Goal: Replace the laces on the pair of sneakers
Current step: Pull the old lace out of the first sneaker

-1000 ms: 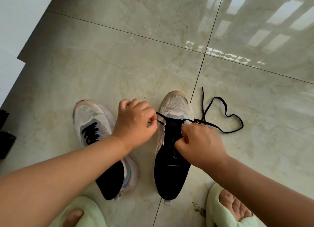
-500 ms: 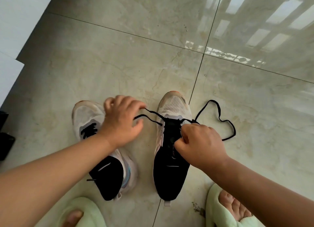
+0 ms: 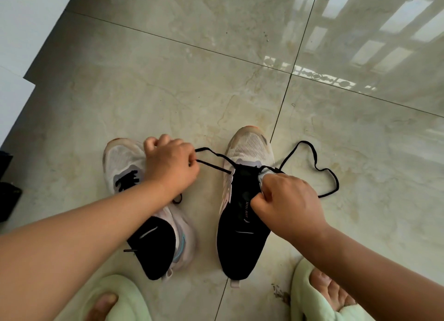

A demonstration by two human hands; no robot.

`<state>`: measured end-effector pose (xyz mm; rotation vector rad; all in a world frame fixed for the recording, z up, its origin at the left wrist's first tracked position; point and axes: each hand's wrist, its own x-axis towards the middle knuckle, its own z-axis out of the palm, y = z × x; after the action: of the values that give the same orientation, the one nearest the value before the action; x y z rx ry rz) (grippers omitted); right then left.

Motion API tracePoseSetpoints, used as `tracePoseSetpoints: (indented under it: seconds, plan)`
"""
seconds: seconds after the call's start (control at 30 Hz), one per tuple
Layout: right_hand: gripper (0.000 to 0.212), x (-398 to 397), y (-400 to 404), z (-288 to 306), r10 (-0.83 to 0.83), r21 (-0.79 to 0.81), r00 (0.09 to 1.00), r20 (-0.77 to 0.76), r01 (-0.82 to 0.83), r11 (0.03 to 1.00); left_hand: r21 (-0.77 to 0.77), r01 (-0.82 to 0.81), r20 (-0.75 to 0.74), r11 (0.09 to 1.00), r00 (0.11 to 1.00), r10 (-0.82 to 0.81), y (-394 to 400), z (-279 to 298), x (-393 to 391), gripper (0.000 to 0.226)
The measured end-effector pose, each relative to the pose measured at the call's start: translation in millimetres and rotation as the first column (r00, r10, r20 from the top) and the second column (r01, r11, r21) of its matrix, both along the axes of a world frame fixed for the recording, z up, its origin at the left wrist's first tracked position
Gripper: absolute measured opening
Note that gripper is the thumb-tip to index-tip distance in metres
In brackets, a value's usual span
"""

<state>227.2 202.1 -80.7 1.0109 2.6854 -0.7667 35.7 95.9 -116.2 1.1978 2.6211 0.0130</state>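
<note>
pulled further left by left hand (image 3: 171, 168), pinched lace (image 3: 211, 164) running sideways from right sneaker (image 3: 245, 200), right hand (image 3: 286, 205) gripping its eyelet edge.

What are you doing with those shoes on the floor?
Putting a black lace into the right sneaker. The left hand pinches one end of the lace and draws it sideways, while the right hand grips the sneaker's eyelet edge. The lace's other end lies looped on the floor. The left sneaker already has laces.
</note>
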Motion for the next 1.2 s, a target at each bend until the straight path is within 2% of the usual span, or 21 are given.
tracePoseSetpoints:
  seconds: [0.1, 0.17, 0.23, 0.3, 0.37, 0.47, 0.53, 0.7, 0.83, 0.93, 1.03, 1.13, 1.2]
  plan:
    - [0.031, -1, -1, 1, -0.001, -0.002, 1.0, -0.002, 0.001, 1.0, -0.131, -0.136, -0.015, 0.982, 0.991, 0.135, -7, -1, -15, 0.01]
    - [0.031, -1, -1, 1, 0.002, -0.004, 1.0, -0.002, -0.002, 1.0, -0.134, -0.104, 0.003, 0.985, 0.994, 0.106, -9, -1, -14, 0.005]
    - [0.031, -2, -1, 0, 0.008, -0.008, 1.0, -0.001, -0.008, 1.0, -0.031, 0.055, 0.054, 0.998, 0.997, -0.053, -8, 2, -5, 0.022]
    - [0.031, -2, -1, 0, 0.017, -0.006, 1.0, 0.008, -0.017, 1.0, 0.167, 0.213, 0.114, 0.963, 0.966, -0.233, -5, 9, 14, 0.038]
    - [0.031, -3, -1, 0, 0.025, -0.002, 1.0, 0.012, -0.025, 1.0, 0.303, 0.263, 0.165, 0.916, 0.932, -0.322, 0, 17, 33, 0.045]
    - [0.032, -2, 0, 0, 0.028, 0.007, 1.0, 0.011, -0.028, 1.0, 0.387, 0.238, 0.301, 0.891, 0.881, -0.366, 9, 24, 49, 0.042]
    - [0.03, -2, 0, 0, 0.031, 0.01, 0.999, 0.012, -0.031, 0.999, 0.399, 0.154, 0.423, 0.904, 0.843, -0.331, 11, 27, 49, 0.032]
    - [0.029, -1, 0, 0, 0.03, 0.007, 1.0, 0.002, -0.03, 1.0, 0.385, 0.029, 0.452, 0.923, 0.865, -0.216, 7, 24, 34, 0.001]
    - [0.03, -1, 0, 1, 0.03, 0.004, 1.0, -0.001, -0.03, 1.0, 0.216, -0.179, 0.471, 0.96, 0.88, 0.058, 2, 18, 24, 0.007]
    - [0.032, -2, 0, 1, 0.028, 0.001, 0.999, -0.017, -0.028, 1.0, 0.131, -0.224, 0.433, 0.966, 0.889, 0.148, 6, 15, 29, 0.009]
    - [0.031, -3, 1, 1, 0.051, 0.007, 0.999, -0.006, -0.051, 0.999, 0.177, -0.108, 0.444, 0.978, 0.896, 0.019, 12, 18, 30, 0.011]
    - [0.03, -4, 1, 1, 0.058, 0.012, 0.998, 0.002, -0.058, 0.998, 0.232, 0.003, 0.548, 0.973, 0.826, -0.133, 17, 24, 33, 0.028]
    - [0.031, -4, 1, 1, 0.061, 0.014, 0.998, 0.006, -0.061, 0.998, 0.272, 0.066, 0.547, 0.96, 0.81, -0.21, 18, 27, 37, 0.027]
